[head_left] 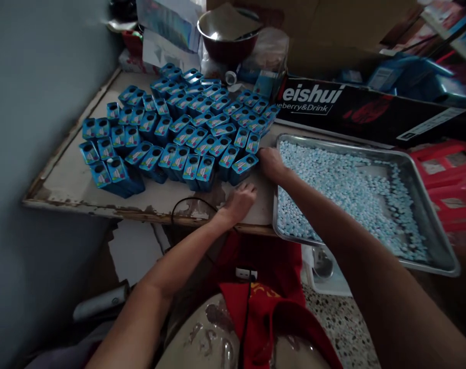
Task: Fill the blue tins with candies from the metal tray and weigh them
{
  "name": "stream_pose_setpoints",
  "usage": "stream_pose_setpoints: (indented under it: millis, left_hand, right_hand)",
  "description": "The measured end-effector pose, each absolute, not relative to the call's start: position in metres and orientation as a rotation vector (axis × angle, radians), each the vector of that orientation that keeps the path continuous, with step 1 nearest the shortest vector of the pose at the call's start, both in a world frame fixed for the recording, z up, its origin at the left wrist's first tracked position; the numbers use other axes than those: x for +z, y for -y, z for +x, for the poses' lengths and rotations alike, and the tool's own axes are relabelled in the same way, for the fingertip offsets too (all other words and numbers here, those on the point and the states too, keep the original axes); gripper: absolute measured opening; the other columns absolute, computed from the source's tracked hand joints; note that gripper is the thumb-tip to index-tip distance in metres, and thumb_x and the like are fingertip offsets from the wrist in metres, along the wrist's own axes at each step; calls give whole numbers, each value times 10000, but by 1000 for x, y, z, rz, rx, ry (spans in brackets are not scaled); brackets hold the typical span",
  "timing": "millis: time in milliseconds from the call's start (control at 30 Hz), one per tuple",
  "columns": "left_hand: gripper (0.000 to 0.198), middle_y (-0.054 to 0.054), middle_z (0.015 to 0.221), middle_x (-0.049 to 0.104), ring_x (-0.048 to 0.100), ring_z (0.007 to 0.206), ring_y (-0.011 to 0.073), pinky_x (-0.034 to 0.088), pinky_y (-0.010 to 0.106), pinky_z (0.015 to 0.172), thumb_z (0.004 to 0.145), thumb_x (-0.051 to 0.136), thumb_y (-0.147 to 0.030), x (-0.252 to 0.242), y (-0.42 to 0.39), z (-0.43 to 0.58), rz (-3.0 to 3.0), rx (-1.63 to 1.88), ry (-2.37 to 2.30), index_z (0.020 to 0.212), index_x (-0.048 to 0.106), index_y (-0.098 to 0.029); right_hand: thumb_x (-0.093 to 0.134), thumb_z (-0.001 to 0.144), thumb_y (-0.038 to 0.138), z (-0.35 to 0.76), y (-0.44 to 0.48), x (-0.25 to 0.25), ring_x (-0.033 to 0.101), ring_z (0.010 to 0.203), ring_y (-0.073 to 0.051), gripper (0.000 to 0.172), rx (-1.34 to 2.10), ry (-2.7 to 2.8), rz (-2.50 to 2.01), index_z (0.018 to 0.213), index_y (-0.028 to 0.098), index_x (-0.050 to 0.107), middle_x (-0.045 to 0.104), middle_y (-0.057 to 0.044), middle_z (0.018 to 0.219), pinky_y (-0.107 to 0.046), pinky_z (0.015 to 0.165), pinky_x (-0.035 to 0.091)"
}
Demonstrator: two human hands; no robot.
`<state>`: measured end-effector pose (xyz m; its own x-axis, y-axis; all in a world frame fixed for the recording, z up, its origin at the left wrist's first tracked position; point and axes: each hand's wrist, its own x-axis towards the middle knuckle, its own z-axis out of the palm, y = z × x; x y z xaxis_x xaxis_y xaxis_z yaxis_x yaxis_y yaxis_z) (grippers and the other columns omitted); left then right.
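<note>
Many small blue boxes (188, 136), each with a dark round opening on top, stand packed on the worn white table (63, 169). My left hand (240, 201) is low over the table, just in front of the nearest right box (244, 165), its fingers curled together; whatever may be in them is hidden. My right hand (271, 163) is between that box's right side and a metal tray (434, 225), with its fingers bent down and mostly hidden behind its back. Small pale blue and white pellets (328, 179) cover much of the tray.
A black printed carton (332, 110) stands behind the tray, with blue packs (409, 77) in it. Red plastic baskets (448, 179) are at the right. A metal bowl (228, 43) sits at the back. A dark cable (179, 202) loops over the table's front edge.
</note>
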<state>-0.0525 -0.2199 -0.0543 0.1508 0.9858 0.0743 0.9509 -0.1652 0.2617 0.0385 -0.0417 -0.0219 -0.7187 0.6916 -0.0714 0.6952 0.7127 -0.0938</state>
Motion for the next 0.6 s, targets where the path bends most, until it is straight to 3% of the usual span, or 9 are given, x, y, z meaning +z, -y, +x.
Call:
stream_pose_setpoints:
  millis: [133, 233, 333, 400, 467, 533, 600]
  left_hand:
    - [261, 131, 1136, 797, 796, 1054, 258, 637, 348, 863, 1053, 609, -50, -38, 218, -57, 2133, 547, -1916, 1112, 826, -183]
    - [193, 88, 1148, 795, 790, 1057, 244, 633, 360, 938, 1066, 681, -136, -17, 196, -38, 2094, 876, -1761, 1150, 834, -219]
    - [336, 92, 1350, 763, 755, 1258, 272, 613, 404, 1107, 992, 807, -156, 8, 170, -16, 2133, 1071, -1549, 1318, 785, -233]
    - [504, 100, 1511, 697, 677, 1434, 299, 558, 441, 1230, 951, 857, -160, 22, 165, -20, 2183, 1109, -1519, 1429, 732, -258]
    - [475, 87, 1552, 682, 630, 1504, 300, 506, 472, 1299, 987, 826, -196, 31, 183, -44, 2197, 1125, -1646, 1442, 723, -284]
    - [325, 80, 1478, 733, 657, 1459, 290, 495, 499, 1307, 1058, 745, -264, 33, 226, -79, 2135, 1182, -1890, 1383, 747, -285]
    - [233, 99, 1333, 792, 702, 1364, 297, 514, 516, 1282, 1085, 707, -355, 26, 282, -109, 2021, 1257, -2121, 1284, 777, -255]
  right_hand:
    - [600, 1121, 219, 53, 38, -8, 806, 1158, -304, 295, -197, -2803, 1313, 1139, 55, 844, 852, -187, 1161, -387, 1032, 583]
    - [576, 1138, 344, 100, 26, 19, 801, 1142, -269, 411, -344, -2934, 1422, 1156, 29, 839, 841, -120, 1104, -391, 1050, 574]
    - [598, 1111, 498, 175, 41, 57, 804, 1133, -285, 509, -344, -3170, 1593, 1161, 59, 849, 817, -105, 1120, -443, 1038, 583]
    - [535, 1125, 561, 220, 72, 77, 718, 1370, -414, 524, -41, -3315, 1828, 1265, 170, 855, 778, -106, 1256, -557, 1047, 580]
    - [636, 1092, 528, 250, 113, 86, 659, 1450, -470, 439, 41, -3239, 2019, 1359, 246, 841, 762, -149, 1377, -615, 1104, 569]
    - [655, 1080, 450, 258, 158, 79, 801, 1139, -422, 295, -87, -3259, 2090, 1143, 266, 877, 826, -174, 1092, -633, 1019, 628]
    - [653, 1082, 433, 244, 201, 59, 822, 959, -367, 236, -622, -3309, 1796, 1021, 308, 845, 843, -137, 1011, -602, 958, 661]
